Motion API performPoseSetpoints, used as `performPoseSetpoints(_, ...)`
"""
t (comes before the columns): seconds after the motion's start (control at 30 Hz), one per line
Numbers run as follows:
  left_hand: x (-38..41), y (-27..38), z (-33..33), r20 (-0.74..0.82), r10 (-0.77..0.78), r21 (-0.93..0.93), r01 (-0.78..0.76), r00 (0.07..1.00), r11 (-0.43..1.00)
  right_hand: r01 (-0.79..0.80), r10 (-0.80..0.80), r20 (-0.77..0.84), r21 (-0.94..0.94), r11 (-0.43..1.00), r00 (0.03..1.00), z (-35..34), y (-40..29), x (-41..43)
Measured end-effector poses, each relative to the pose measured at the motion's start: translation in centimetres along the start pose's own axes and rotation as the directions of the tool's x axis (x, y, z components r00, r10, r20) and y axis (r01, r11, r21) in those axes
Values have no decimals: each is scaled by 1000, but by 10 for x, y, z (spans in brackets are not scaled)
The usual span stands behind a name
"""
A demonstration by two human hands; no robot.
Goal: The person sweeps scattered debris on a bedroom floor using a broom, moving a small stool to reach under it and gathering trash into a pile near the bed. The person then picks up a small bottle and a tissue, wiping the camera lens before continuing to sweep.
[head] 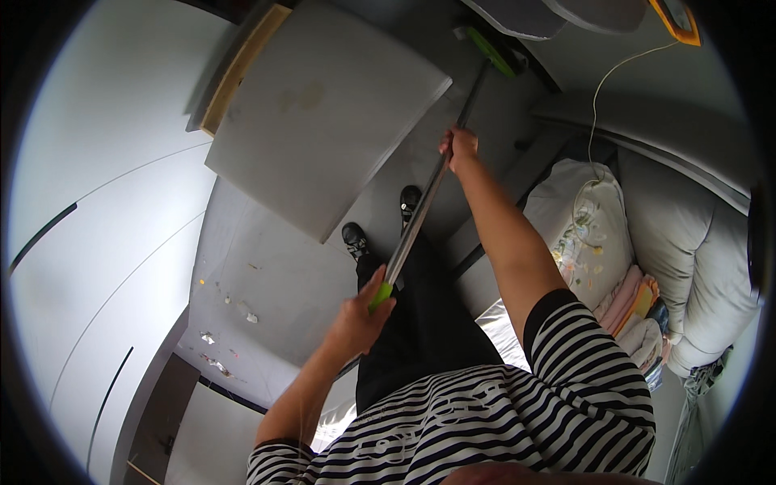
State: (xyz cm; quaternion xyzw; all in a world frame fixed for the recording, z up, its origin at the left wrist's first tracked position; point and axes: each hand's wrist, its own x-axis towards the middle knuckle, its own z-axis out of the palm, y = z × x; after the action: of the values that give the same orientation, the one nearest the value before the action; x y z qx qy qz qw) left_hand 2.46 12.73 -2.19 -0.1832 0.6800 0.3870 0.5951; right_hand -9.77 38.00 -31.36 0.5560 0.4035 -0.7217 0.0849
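Note:
A long-handled broom or mop (419, 213) runs diagonally from my waist toward the upper right, with a metallic pole and a green head (492, 52). My left hand (359, 320) is wrapped around the green grip at the pole's near end. Farther along, my right hand (462, 147) grips the pole. The head lies on the dark floor beyond a grey flat-topped piece of furniture (327, 115); shadow hides its underside. Scraps of litter (251, 317) and crumpled wrappers (216, 365) are scattered over the light floor (285, 297) to my left.
White cabinet fronts (115, 236) with black handles line the left. At right, grey upholstered seating (661, 200) holds a floral pillow (591, 224) and folded cloths (630, 315). A thin cord (595, 109) hangs from an orange-framed object (679, 24). A wooden edge (242, 73) borders the grey furniture.

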Motion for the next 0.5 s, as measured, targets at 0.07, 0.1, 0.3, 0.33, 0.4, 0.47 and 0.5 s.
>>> performPoseSetpoints(0.07, -16, -39, 15, -80, 130, 80, -124, 988, 989, -3, 1, -18, -69, 998, 1000, -16, 25, -10)
performPoseSetpoints(0.1, -33, -60, 26, -122, 195, 114, -182, 973, 977, -8, 8, -7, -95, 995, 1000, -17, 44, -31)
performPoseSetpoints(0.3, -142, -172, 73, -31, 9, -227, -16, 999, 974, -143, 150, 138, -61, 988, 979, -39, 91, -170)
performPoseSetpoints(0.33, -142, -169, 72, -23, 20, -234, -25, 1000, 972, -124, 132, 118, -72, 990, 984, -39, 87, -172)
performPoseSetpoints(0.4, -122, -140, 66, -38, 48, -103, -52, 998, 993, -37, 47, 141, -76, 996, 989, -33, 67, -156)
performPoseSetpoints(0.47, -89, -99, 57, -94, 136, 82, -128, 986, 988, 34, -22, 137, -86, 996, 990, -20, 41, -126)
performPoseSetpoints(0.5, -70, -86, 57, -158, 274, 112, -258, 949, 959, 63, -52, 121, -95, 993, 991, -12, 25, -107)
